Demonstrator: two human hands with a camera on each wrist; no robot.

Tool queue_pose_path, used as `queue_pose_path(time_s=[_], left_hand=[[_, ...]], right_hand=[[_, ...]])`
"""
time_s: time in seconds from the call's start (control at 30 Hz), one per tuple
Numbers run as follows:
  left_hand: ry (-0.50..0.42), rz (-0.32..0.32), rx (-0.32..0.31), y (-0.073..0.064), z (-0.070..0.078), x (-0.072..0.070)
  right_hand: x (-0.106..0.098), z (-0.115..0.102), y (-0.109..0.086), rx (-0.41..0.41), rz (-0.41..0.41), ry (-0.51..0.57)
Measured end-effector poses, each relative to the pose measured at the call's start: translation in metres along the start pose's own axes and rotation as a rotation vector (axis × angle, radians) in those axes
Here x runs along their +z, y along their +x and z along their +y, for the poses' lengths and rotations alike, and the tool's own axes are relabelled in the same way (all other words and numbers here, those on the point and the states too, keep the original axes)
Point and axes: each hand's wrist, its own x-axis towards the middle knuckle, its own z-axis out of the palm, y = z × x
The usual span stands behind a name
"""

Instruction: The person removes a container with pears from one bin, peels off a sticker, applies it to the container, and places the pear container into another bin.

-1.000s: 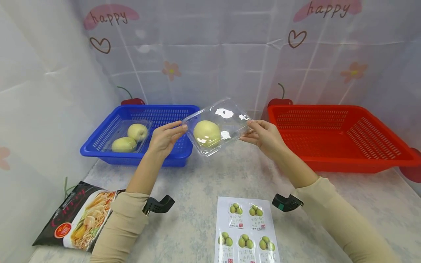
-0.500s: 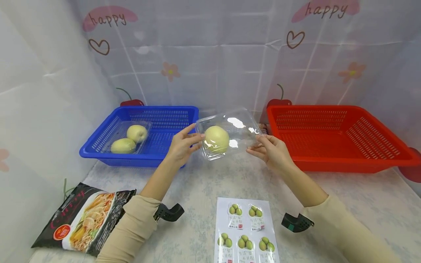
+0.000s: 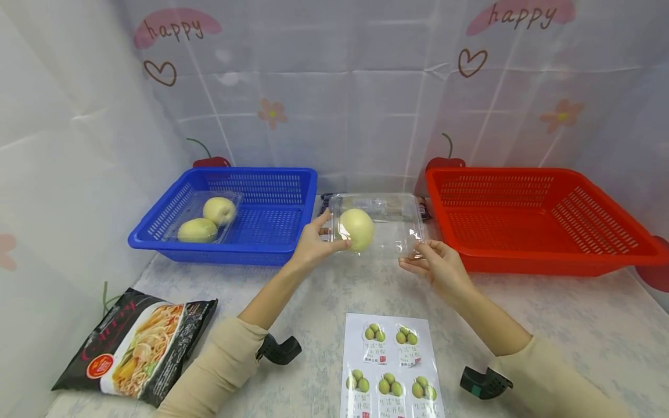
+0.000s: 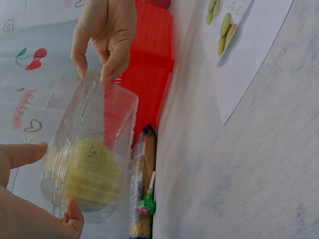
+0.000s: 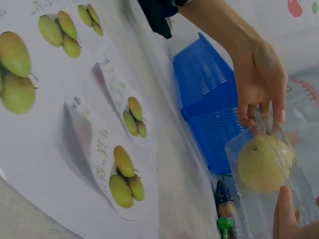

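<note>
A clear plastic clamshell box [image 3: 394,235] with a single pale yellow pear [image 3: 357,229] in its left part is held up between both hands, its lid over the fruit. My left hand [image 3: 312,247] grips the box's left side, thumb in front. The right hand [image 3: 443,270] pinches its lower right corner between thumb and fingers. In the left wrist view the pear [image 4: 92,172] shows through the plastic, close to the left hand's fingers. From the right wrist, the left hand [image 5: 261,74] is seen holding the far end.
A blue basket [image 3: 251,253] at left contains another clear box with two pears. At right stands a red basket [image 3: 549,259]. A pear-sticker sheet [image 3: 389,368] lies in front; a black noodle bag [image 3: 141,351] is at left. Behind the box lies a long packet [image 4: 142,189].
The box has moved right and down, turning from a slant to nearly level. Both hands have gone with it, and the packet behind has come into view.
</note>
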Motion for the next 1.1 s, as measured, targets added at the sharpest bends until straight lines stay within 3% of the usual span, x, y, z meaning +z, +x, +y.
queue_pose_path(time_s=[0.37, 0.73, 1.1], left_hand=[[0.037, -0.013, 0.008, -0.009, -0.019, 0.015], [0.039, -0.024, -0.009, -0.009, -0.030, 0.015], [0.028, -0.044, -0.066, -0.007, -0.038, 0.015]], right_hand=[[-0.009, 0.018, -0.008, 0.033, 0.018, -0.075], [-0.012, 0.028, -0.008, 0.025, -0.014, -0.074], [-0.013, 0.034, -0.005, 0.043, -0.026, -0.053]])
